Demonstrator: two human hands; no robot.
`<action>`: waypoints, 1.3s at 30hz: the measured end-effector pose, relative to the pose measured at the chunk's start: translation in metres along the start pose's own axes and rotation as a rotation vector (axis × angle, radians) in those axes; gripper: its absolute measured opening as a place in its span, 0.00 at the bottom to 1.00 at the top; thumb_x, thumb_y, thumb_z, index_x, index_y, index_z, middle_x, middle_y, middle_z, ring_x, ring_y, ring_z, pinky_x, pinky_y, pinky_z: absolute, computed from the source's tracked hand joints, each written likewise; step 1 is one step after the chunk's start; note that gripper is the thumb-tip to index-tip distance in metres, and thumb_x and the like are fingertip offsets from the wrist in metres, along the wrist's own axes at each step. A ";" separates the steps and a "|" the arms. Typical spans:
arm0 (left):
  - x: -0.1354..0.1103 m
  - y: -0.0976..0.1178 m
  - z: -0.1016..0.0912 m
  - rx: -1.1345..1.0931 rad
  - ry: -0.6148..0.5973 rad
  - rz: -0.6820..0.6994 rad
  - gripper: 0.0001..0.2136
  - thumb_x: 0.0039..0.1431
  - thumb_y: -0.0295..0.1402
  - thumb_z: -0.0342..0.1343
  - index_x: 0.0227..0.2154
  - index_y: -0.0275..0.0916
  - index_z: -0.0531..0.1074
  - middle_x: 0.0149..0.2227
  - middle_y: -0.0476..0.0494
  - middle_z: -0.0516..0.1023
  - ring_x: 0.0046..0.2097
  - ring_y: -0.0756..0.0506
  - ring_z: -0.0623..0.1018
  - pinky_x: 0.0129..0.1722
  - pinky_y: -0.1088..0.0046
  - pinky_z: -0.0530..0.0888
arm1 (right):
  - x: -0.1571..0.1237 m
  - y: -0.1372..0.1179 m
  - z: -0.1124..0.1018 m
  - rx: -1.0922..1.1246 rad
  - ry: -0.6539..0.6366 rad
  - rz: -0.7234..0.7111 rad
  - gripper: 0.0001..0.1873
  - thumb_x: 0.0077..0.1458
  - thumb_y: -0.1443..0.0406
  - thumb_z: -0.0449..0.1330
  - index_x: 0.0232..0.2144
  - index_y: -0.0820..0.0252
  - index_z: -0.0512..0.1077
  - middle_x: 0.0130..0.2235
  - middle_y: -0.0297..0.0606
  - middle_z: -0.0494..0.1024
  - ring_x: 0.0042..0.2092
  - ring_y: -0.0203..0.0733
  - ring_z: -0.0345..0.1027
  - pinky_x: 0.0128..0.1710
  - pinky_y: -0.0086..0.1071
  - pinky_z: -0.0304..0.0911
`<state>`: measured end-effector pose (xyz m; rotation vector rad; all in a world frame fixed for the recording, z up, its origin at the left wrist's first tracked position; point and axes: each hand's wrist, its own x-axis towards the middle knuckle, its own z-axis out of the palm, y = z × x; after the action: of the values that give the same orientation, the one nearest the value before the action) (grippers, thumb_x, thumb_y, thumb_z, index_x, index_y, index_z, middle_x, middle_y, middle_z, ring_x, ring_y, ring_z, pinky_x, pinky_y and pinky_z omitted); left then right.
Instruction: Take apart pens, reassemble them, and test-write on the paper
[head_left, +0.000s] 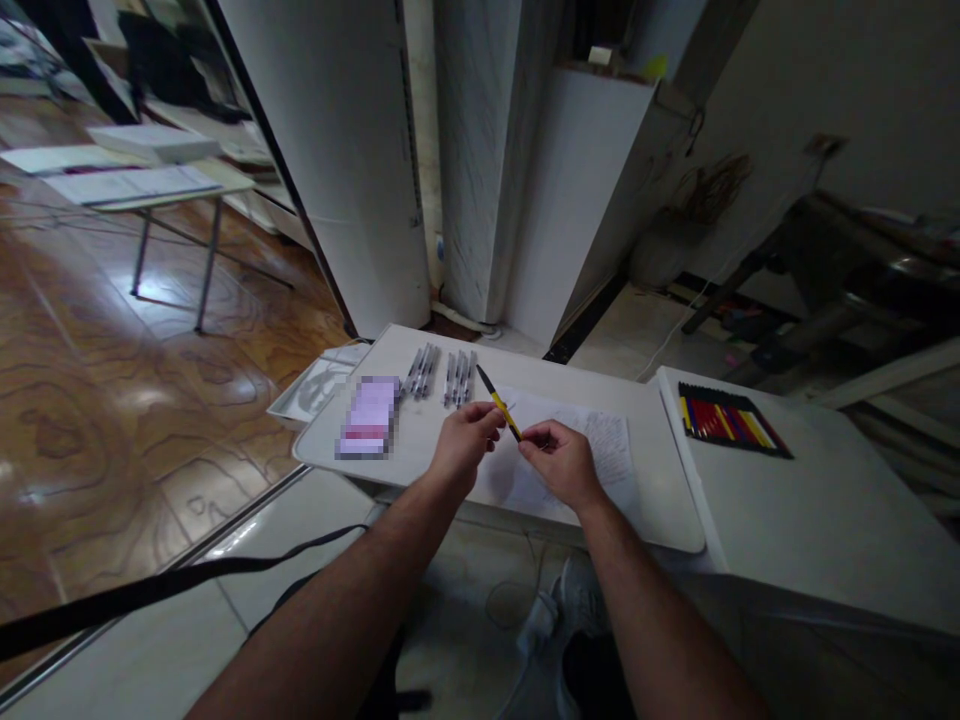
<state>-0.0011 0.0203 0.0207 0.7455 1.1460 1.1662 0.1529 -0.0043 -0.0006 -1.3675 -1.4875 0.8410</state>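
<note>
Both my hands hold one pen with a black front and a yellow band, tilted with its tip pointing away to the left. My left hand is closed round its middle. My right hand pinches its near end. They hover over a written sheet of paper on a small white table. Two rows of several grey pens lie beyond my left hand.
A blurred pink-and-white packet lies left on the table, beside a tray. A flat box of coloured pencils rests on a white surface to the right. White pillars stand behind, wooden floor on the left.
</note>
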 end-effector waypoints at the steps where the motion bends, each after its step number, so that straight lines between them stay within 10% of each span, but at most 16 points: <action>1: 0.000 -0.001 0.000 -0.006 -0.007 0.000 0.12 0.40 0.36 0.64 0.28 0.35 0.73 0.23 0.51 0.72 0.22 0.55 0.66 0.22 0.78 0.60 | -0.001 0.001 0.000 0.007 -0.006 0.002 0.06 0.46 0.63 0.64 0.30 0.59 0.76 0.30 0.37 0.80 0.31 0.40 0.72 0.32 0.32 0.68; 23: -0.011 -0.012 0.025 0.051 -0.193 0.088 0.12 0.44 0.39 0.62 0.28 0.35 0.73 0.22 0.51 0.72 0.22 0.53 0.68 0.23 0.77 0.63 | -0.025 -0.014 -0.027 -0.026 0.053 0.168 0.10 0.44 0.62 0.64 0.31 0.62 0.76 0.28 0.38 0.79 0.29 0.39 0.72 0.27 0.30 0.67; 33: 0.001 -0.043 0.012 1.171 -0.257 0.700 0.12 0.58 0.34 0.52 0.39 0.37 0.79 0.42 0.39 0.80 0.47 0.39 0.75 0.52 0.60 0.68 | -0.043 0.002 -0.081 -0.103 0.230 0.250 0.10 0.43 0.61 0.63 0.29 0.61 0.76 0.28 0.38 0.79 0.27 0.38 0.71 0.24 0.29 0.66; 39: 0.011 -0.053 0.007 1.471 -0.209 0.741 0.15 0.62 0.39 0.49 0.41 0.41 0.78 0.46 0.39 0.77 0.49 0.37 0.73 0.47 0.59 0.69 | -0.054 0.027 -0.140 -0.078 0.385 0.317 0.11 0.42 0.60 0.63 0.29 0.61 0.76 0.28 0.37 0.79 0.26 0.38 0.71 0.21 0.27 0.65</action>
<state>0.0214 0.0165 -0.0288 2.4951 1.5014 0.5699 0.2914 -0.0672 0.0139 -1.7410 -1.0314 0.6661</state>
